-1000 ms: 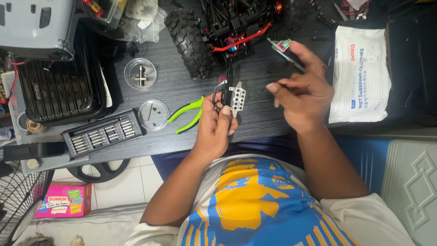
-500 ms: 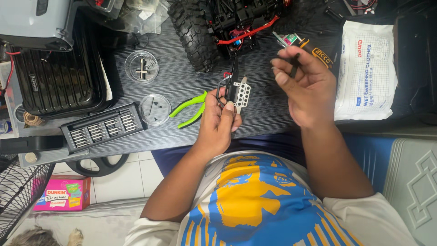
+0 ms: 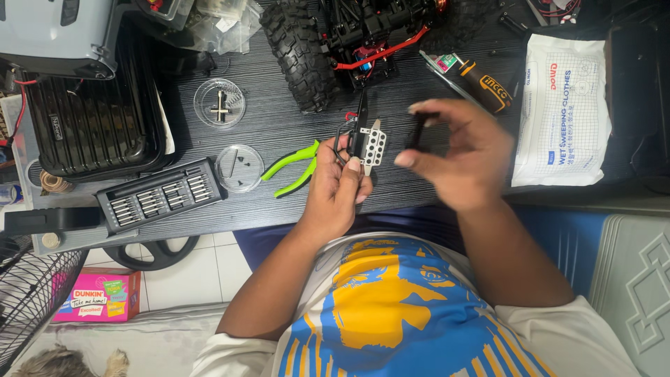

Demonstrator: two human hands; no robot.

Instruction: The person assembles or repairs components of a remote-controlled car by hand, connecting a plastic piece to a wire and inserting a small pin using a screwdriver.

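My left hand is raised over the dark table and grips a small black component with a white perforated bracket and thin wires. Just to its right, my blurred right hand pinches a small black piece between thumb and fingers. Beyond my right hand, an orange-and-black screwdriver lies on the table. A model truck chassis with knobby tyres and a red wire sits at the far edge, above both hands.
Green-handled pliers lie left of my left hand. Two round clear dishes with small parts, a screwdriver bit set and a black ribbed case are at the left. A white wipes pack lies at the right.
My right hand held the screwdriver up near the truck; the screwdriver now lies on the table. The hand has come down toward the left hand with a small black piece.
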